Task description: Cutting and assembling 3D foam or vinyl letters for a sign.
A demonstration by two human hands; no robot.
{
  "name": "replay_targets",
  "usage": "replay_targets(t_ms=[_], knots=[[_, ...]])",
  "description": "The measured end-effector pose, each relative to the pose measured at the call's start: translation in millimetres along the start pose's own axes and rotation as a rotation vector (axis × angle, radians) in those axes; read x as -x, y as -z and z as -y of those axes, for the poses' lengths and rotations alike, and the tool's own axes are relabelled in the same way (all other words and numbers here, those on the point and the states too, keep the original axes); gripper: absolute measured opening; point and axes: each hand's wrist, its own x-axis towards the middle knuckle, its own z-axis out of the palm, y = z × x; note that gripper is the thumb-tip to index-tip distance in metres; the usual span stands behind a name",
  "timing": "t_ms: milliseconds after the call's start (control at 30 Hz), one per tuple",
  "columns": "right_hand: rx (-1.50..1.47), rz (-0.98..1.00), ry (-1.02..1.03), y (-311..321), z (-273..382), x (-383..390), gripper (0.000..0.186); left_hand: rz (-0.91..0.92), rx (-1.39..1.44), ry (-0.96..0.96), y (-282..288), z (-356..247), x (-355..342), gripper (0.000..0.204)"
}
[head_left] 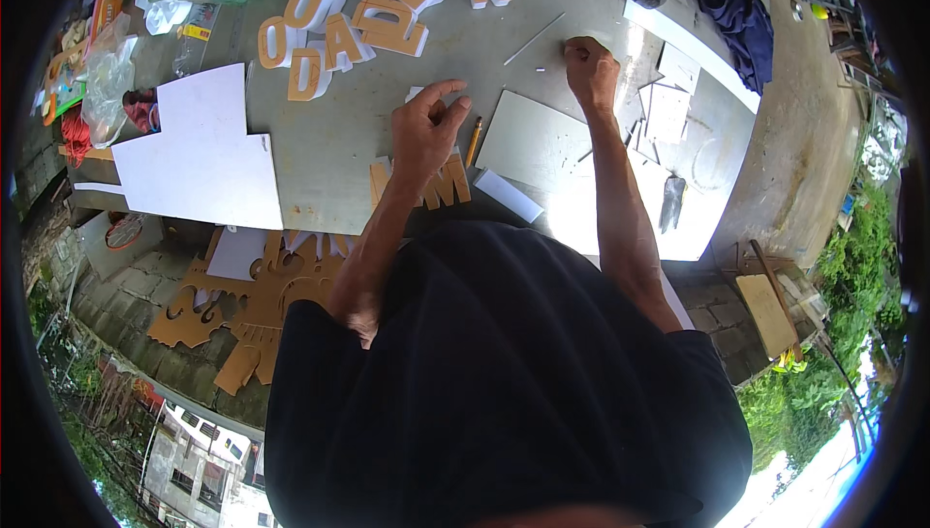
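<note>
My left hand hovers over the grey table, its thumb and index finger apart. A small white piece shows partly behind its fingers; I cannot tell whether they touch. Beneath my left forearm lies a brown-faced cut-out letter, partly hidden. Between my arms are a yellow-brown pencil or pen and a white strip. Farther right, my right hand is closed near the table surface; whatever its fingers hold is hidden. A thin rod and a tiny white scrap lie to its left.
Several brown-faced letters with white sides are grouped at the far side. A large white sheet lies left. White boards, paper scraps and a dark tool lie right. Cut brown cardboard sits below the table's left edge.
</note>
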Motion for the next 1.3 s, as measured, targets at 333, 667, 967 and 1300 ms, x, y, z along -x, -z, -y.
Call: replay_targets(t_ms=[333, 667, 967, 1300], knots=[[0.444, 0.086, 0.825, 0, -5, -24, 0.039, -0.13, -0.047, -0.194, -34, 2, -41, 0.036], [0.511, 0.132, 1.123, 11, -8, -42, 0.025, -0.282, -0.526, -0.365, -44, -34, -111, 0.043], [0.565, 0.16, 1.123, 7, -15, -44, 0.026, -0.217, -0.544, -0.299, -54, -27, -142, 0.037], [-0.001, -0.028, 0.445, 12, -18, -19, 0.016, -0.225, -0.492, -0.267, -59, -22, -151, 0.03]])
